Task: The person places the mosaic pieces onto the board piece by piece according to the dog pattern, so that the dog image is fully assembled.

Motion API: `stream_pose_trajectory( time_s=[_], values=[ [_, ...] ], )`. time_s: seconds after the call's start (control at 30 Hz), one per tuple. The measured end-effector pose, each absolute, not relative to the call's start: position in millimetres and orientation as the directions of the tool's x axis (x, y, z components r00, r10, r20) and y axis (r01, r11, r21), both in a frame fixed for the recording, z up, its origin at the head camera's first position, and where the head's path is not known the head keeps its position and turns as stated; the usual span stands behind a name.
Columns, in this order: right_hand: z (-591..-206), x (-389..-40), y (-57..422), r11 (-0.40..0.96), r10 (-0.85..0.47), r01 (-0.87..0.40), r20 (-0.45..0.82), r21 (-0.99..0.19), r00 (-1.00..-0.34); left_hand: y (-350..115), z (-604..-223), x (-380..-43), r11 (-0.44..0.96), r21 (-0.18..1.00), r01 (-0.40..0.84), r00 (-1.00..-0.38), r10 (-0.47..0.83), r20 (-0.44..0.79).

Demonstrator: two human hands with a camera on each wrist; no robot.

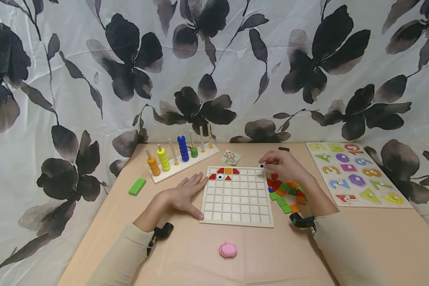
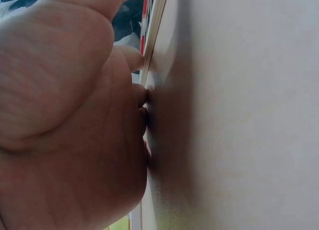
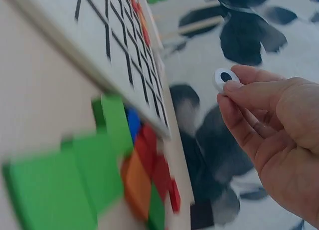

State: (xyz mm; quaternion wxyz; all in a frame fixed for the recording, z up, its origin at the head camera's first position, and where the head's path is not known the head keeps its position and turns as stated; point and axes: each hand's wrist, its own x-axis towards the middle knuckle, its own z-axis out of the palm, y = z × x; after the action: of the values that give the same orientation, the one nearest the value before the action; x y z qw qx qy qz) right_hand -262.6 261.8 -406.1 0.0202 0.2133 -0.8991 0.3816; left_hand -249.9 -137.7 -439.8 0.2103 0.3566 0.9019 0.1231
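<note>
A white grid board [image 1: 236, 204] lies on the table, with red and orange pieces and a round eye piece [image 1: 220, 177] set in its upper left cells. My left hand [image 1: 180, 196] rests flat beside the board's left edge, fingers spread, thumb at its lower left corner. Above the board's upper right corner, my right hand [image 1: 284, 165] pinches a second white eye piece [image 3: 225, 79] with a dark pupil between thumb and fingertips. Under that hand lies a pile of red, orange, green and blue pieces [image 1: 280, 200], partly hidden by it.
An abacus-like peg stand [image 1: 169, 172] with colored rings stands behind the left hand, near a green block [image 1: 137, 186]. A small picture card [image 1: 230, 157] lies behind the board. A number puzzle board [image 1: 346, 202] is at right, and a pink toy [image 1: 228, 250] sits in front.
</note>
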Motion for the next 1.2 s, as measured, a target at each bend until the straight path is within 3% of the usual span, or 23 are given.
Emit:
stream_pose_trajectory(
  time_s=[0.43,1.2],
  values=[
    [-421,-297,184,0.595,-0.598,-0.497,0.065,-0.631,-0.799,-136,-438,-248,0.709,0.367,0.603,-0.649,0.703,-0.292],
    [-435,-296,168,0.654,-0.598,-0.586,0.148,-0.478,-0.788,-137,-437,-248,0.713,0.369,0.596,-0.658,0.697,-0.285]
  ],
)
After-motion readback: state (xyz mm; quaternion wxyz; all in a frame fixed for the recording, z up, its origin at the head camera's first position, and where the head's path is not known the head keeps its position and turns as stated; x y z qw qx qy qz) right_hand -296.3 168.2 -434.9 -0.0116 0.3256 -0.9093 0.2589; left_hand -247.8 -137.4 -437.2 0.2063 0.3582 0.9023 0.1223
